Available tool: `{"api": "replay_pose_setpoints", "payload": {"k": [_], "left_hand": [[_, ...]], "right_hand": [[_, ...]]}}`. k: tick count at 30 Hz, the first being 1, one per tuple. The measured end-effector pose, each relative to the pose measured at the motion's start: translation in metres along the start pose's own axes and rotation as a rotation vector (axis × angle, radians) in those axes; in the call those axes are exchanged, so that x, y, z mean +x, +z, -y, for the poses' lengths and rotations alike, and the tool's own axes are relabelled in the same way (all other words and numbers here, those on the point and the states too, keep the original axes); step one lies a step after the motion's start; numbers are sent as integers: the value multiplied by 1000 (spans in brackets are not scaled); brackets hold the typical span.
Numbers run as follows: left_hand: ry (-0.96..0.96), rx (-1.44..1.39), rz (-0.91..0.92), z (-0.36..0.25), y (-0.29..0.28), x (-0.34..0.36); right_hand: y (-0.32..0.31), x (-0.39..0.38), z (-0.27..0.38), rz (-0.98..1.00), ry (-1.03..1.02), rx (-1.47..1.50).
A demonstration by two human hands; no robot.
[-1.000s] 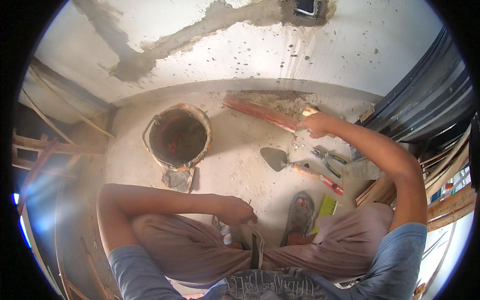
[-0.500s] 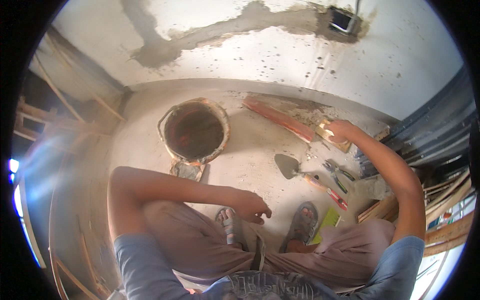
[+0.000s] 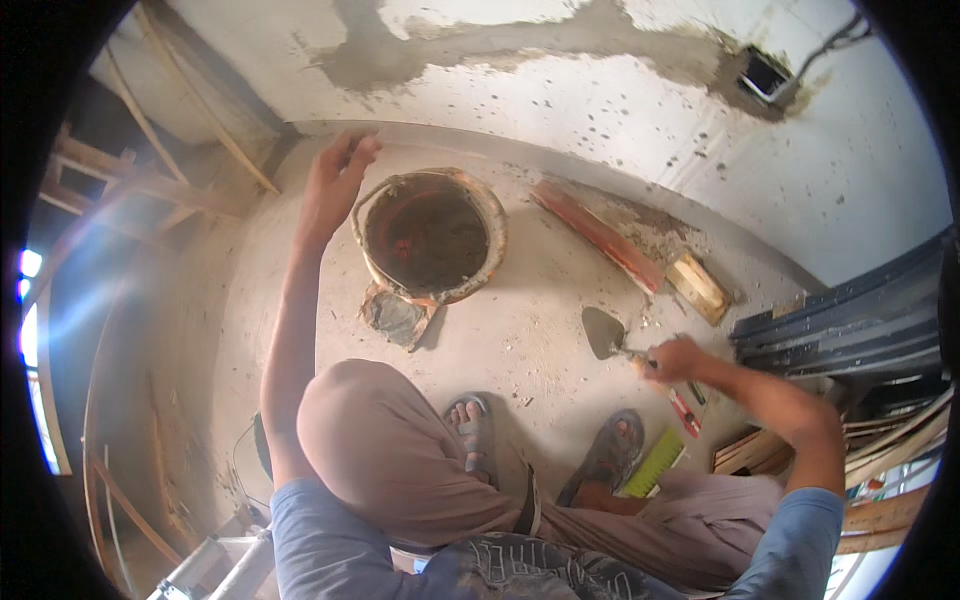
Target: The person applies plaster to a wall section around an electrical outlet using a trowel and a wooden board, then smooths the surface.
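Note:
My right hand (image 3: 673,358) is closed around the wooden handle of a pointed trowel (image 3: 603,332), whose grey blade lies on the floor. Under and beside that hand are pliers, mostly hidden, and a red utility knife (image 3: 685,412). My left hand (image 3: 343,178) is raised by the left rim of a mortar bucket (image 3: 488,272), fingers loosely bent and apart, holding nothing. The bucket has a rough, caked rim and dark grey mix inside. A yellowish wooden block (image 3: 697,287) rests on the floor beyond my right hand.
A reddish board (image 3: 598,237) lies near the wall amid crumbs of mortar. Before the bucket is a mortar-caked flat piece (image 3: 395,318). A green comb-like tool (image 3: 655,464) lies beside my right foot. Dark panels (image 3: 850,325) and wood strips stand right. The wall has an open box recess (image 3: 765,77).
My right hand has let go of the wooden block and moved nearer, onto the trowel handle. My left hand has swung from over my knees out to the bucket's left side. The view has shifted.

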State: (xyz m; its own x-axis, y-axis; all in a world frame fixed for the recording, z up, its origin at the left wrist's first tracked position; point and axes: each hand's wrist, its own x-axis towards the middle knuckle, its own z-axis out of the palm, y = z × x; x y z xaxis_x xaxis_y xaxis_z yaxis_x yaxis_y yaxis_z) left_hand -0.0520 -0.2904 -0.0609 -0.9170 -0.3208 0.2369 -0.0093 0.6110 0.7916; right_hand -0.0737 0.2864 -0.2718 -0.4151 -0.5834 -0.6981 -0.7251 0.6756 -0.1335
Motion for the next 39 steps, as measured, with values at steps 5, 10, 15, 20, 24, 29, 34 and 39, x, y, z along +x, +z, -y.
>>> {"api": "replay_pose_setpoints", "payload": {"k": [5, 10, 15, 20, 24, 29, 34, 39], "left_hand": [[-261, 309, -35, 162, -13, -16], [-606, -171, 162, 174, 12, -17], [-248, 37, -63, 146, 52, -7], [-47, 140, -40, 36, 111, -26], [11, 182, -28, 7, 133, -20], [6, 145, 38, -9, 140, -37], [128, 6, 134, -14, 146, -67], [61, -226, 131, 10, 136, -68]], "right_hand": [[19, 20, 12, -107, -16, 95], [-62, -23, 34, 50, 275, 603], [-157, -54, 51, -56, 236, 677], [-242, -45, 124, -264, 151, 257], [-230, 59, 130, -455, 30, -91], [-216, 136, 180, -453, 210, -322], [-185, 144, 167, -222, 68, -24], [-182, 150, 182, 175, -167, -39]]}}
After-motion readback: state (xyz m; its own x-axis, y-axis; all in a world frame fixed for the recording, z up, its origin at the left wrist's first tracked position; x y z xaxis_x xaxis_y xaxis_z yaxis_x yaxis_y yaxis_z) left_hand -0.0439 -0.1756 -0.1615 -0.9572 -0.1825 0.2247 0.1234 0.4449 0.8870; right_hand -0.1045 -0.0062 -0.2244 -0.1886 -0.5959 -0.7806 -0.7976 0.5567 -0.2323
